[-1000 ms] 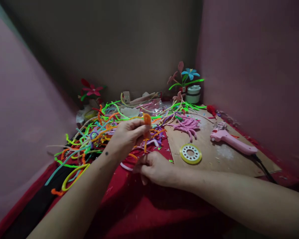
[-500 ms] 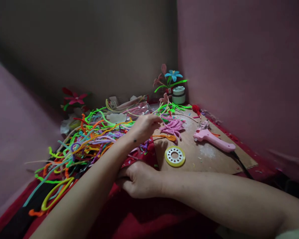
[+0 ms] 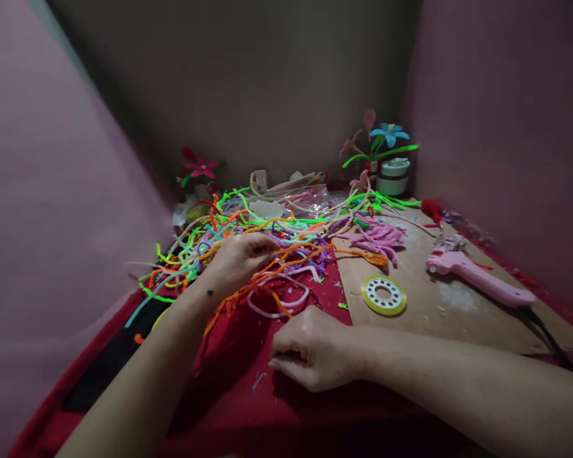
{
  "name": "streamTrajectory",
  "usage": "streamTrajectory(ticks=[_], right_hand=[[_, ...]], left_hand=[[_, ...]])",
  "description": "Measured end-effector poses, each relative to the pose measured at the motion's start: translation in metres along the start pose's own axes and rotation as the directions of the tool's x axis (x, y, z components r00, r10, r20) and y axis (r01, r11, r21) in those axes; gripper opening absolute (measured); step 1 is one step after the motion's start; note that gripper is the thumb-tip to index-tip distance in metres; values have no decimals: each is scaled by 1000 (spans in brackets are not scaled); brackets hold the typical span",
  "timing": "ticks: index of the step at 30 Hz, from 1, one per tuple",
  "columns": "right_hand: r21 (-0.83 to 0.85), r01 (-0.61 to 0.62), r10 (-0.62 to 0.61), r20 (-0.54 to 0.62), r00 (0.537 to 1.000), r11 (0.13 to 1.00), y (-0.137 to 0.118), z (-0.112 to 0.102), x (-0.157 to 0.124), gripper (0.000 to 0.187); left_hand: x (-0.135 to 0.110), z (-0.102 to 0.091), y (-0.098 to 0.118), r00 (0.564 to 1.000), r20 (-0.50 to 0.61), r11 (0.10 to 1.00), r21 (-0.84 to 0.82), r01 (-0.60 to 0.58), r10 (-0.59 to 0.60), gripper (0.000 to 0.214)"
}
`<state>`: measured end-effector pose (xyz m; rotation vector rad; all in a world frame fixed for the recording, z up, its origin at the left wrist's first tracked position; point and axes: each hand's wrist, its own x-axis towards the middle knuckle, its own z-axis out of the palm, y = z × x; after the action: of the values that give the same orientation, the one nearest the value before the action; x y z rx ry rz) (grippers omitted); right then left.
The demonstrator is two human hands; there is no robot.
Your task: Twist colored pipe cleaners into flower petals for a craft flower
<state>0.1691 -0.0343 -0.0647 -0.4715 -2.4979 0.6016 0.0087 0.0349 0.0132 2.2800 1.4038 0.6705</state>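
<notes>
Over the right part of a tangled pile of colourful pipe cleaners [image 3: 191,261], my left hand [image 3: 241,257] has its fingers curled together. What they pinch, if anything, is hidden among the strands. My right hand [image 3: 315,350] is closed in a loose fist just above the red cloth [image 3: 239,407], nearer to me. Anything inside it does not show. Orange pipe cleaners [image 3: 233,298] and a looped pale lilac pipe cleaner [image 3: 286,310] lie between the two hands; one orange end reaches close to my right knuckles.
On the brown board [image 3: 410,337] at right lie a tape roll [image 3: 384,295], a pink glue gun [image 3: 482,277] with a black cord and a bundle of pink pipe cleaners [image 3: 382,236]. Behind stand a pale green jar [image 3: 393,177] and a blue pipe-cleaner flower [image 3: 389,135].
The view has turned left, so things sit farther right. My left hand has come back from beside the pink bundle to the orange strands. My right hand has moved away from my left forearm.
</notes>
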Motion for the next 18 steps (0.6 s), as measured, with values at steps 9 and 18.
streamTrajectory(ticks=[9, 18], right_hand=[[152, -120, 149, -202, 968, 981, 1, -9, 3, 17], [829, -293, 736, -194, 649, 477, 24, -19, 15, 14]], left_hand=[[-23, -11, -32, 956, 284, 987, 120, -105, 67, 18], [-42, -31, -27, 985, 104, 956, -246, 158, -136, 21]])
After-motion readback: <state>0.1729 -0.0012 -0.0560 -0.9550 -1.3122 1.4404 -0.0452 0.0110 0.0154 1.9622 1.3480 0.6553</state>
